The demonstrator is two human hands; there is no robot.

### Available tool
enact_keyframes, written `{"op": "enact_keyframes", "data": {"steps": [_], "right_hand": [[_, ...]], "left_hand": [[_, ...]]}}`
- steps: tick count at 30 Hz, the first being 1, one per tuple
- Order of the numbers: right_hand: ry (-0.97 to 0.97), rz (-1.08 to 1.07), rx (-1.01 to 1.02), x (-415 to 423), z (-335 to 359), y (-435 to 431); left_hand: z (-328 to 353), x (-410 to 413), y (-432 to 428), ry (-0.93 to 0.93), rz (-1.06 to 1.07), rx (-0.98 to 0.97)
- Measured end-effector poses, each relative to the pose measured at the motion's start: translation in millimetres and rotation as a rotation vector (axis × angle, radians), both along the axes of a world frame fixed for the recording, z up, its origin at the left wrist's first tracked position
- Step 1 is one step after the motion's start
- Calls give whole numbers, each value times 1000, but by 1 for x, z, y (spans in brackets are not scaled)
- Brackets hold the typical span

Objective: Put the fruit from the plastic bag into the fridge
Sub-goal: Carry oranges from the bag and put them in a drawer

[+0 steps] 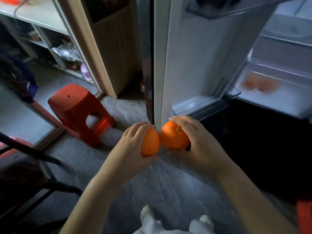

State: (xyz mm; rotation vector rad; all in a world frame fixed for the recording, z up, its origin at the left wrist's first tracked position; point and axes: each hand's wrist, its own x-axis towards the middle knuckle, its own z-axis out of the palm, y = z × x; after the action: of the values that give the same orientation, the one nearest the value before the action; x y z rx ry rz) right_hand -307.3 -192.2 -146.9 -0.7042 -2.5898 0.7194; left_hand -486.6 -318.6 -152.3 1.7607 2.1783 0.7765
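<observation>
Landmark: fridge door [199, 56], swung open and seen edge-on up the middle of the view, white inner lining facing right.
Left hand [130, 141]: just below the door's bottom corner, a little to its left. Fingers curled over the top of the left orange [150, 143] with the thumb under it; a firm hold.
Right hand [198, 141]: just below the door's bottom corner, a little to its right. Fingers wrapped over the top and far side of the right orange [174, 137]; stalk end faces up.
Oranges: side by side, touching each other, directly under the door's lower edge and above the floor.
Fridge compartment [287, 98]: right of the door, lit and open. Blurred fruit [259, 85] of orange colour lies on a low shelf there; the count cannot be told.
Door bins: a clear lower bin [190, 107] at the door's foot and an upper bin [236, 10] near its top; contents unclear.
Red stool [79, 114]: on the floor left of the door, well apart from it.
Shelving [42, 26]: further left of the door, behind a glass panel, holding crumpled clear plastic [65, 51].
Feet [146, 213]: pale shoes on the grey floor, below the door and hands.
</observation>
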Motion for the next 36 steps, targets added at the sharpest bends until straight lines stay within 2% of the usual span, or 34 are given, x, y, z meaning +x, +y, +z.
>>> {"op": "enact_keyframes", "data": {"steps": [10, 21, 36], "right_hand": [[51, -200, 60, 157, 15, 59], [83, -295, 129, 293, 23, 119], [31, -363, 245, 385, 51, 216]], "left_hand": [[26, 139, 91, 0, -195, 39], [42, 264, 177, 85, -356, 62], [70, 338, 308, 184, -584, 98]]}}
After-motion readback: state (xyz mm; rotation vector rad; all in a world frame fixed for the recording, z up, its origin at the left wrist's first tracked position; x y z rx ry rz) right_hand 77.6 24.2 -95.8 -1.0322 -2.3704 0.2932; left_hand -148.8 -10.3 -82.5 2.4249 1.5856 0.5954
